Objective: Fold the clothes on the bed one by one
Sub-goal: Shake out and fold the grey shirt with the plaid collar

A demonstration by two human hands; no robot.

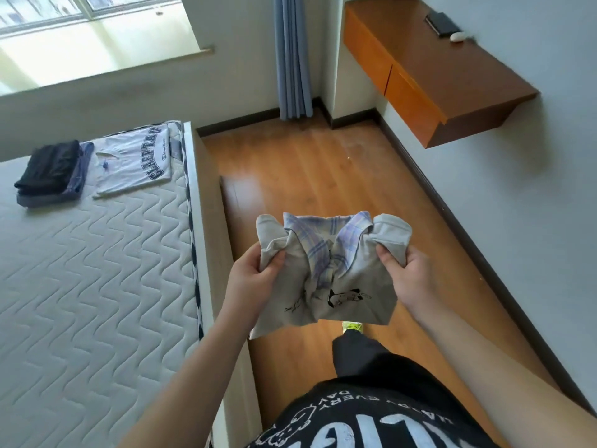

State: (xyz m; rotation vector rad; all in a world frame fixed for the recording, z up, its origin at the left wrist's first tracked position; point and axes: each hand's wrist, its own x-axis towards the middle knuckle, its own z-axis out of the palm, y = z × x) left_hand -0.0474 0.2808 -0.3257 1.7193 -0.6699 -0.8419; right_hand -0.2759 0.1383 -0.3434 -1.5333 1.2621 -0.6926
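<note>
While nothing here is a true container, the bed (97,270) bears the finished work: one stack of two folded pieces, a black garment (48,168) on top of a bluish one (76,185), and just beside it one white printed T-shirt (135,160) lying flat near the mattress's far edge. That makes three garments on the bed and a fourth, a grey shirt with a plaid collar (326,270), held in the air over the wooden floor (290,169), beside the bed rather than on it. Two hands hold it, forearms reaching forward: the left hand (255,279) grips the bunched cloth at the left shoulder, and the right hand (403,270) pinches the right shoulder, thumbs on top, collar facing the person
</note>
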